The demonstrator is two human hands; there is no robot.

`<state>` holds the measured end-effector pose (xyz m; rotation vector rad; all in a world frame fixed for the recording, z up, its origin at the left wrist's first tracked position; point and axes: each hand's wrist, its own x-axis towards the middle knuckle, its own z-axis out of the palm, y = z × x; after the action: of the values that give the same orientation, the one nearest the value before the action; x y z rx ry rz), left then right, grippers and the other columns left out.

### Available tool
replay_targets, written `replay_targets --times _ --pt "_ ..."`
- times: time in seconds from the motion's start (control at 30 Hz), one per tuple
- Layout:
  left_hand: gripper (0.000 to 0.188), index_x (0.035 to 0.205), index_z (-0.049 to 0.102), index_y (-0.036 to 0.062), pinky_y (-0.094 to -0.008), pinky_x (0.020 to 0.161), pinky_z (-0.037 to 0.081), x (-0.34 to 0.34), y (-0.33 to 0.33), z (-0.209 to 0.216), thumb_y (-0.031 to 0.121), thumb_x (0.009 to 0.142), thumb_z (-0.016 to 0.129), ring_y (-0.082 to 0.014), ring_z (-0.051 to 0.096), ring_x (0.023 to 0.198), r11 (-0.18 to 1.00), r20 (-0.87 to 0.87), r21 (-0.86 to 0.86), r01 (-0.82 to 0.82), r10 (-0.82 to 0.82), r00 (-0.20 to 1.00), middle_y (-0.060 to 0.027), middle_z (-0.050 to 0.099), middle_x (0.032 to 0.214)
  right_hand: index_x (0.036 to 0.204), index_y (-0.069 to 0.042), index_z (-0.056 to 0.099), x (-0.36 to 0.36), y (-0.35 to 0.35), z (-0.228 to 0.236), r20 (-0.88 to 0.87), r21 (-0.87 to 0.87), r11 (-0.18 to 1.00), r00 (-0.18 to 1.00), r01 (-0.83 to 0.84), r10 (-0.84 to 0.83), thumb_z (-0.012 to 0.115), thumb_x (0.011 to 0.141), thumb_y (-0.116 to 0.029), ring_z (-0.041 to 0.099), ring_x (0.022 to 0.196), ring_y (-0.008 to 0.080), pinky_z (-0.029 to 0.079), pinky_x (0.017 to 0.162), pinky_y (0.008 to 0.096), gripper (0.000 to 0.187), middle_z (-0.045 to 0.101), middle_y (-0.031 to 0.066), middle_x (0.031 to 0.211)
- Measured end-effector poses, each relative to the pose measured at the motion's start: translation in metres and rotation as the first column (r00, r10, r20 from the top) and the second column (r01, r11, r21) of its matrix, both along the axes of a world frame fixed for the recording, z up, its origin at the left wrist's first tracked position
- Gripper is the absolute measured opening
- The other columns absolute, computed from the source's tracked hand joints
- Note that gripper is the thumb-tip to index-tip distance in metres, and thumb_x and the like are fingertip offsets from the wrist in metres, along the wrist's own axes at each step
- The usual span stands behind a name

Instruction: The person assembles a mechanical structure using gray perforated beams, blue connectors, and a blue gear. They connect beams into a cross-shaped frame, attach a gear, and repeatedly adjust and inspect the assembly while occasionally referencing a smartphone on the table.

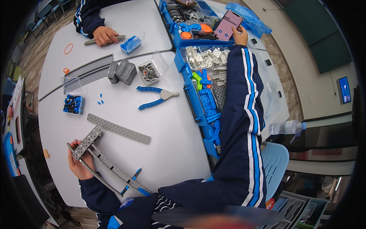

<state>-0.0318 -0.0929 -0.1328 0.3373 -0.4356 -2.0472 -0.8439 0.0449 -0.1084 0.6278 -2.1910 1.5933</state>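
My left hand [81,166] grips a construction-kit frame [88,142] built of grey perforated plastic beams, with blue pins at its near end. The frame is tilted over the near left of the table, its near end close to my jacket. My right arm reaches far across the blue parts case. At its end, my right hand [240,36] holds a phone [229,25] by the right edge, its screen lit pink. The phone's lower end is at the case's far compartments. Beyond the frame lies a loose grey perforated beam [119,129].
Blue-handled pliers [158,97], grey blocks [122,71], an open box of small pins [149,73] and a box of blue pins [73,104] stand on the table. Another person's hand [105,36] rests on a grey beam beside a clear box [132,44]. A water bottle [284,127] lies right.
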Motion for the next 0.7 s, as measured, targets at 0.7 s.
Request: replay_targets --times 0.7 --pt "0.028 0.111 0.061 -0.0029 -0.0413 0.106 0.043 0.001 -0.001 -0.001 0.018 0.104 0.044 -0.0258 0.056 0.111 1.000 0.006 0.004 0.014 -0.014 1.000 -0.0135 0.059 0.114 0.107 -0.033 0.074 0.073 -0.012 0.047 -0.722 0.295 0.871 0.689 0.392 -0.065 0.086 0.068 -0.034 0.043 0.123 0.0330 0.040 0.102 0.0457 0.041 0.047 0.0059 0.136"
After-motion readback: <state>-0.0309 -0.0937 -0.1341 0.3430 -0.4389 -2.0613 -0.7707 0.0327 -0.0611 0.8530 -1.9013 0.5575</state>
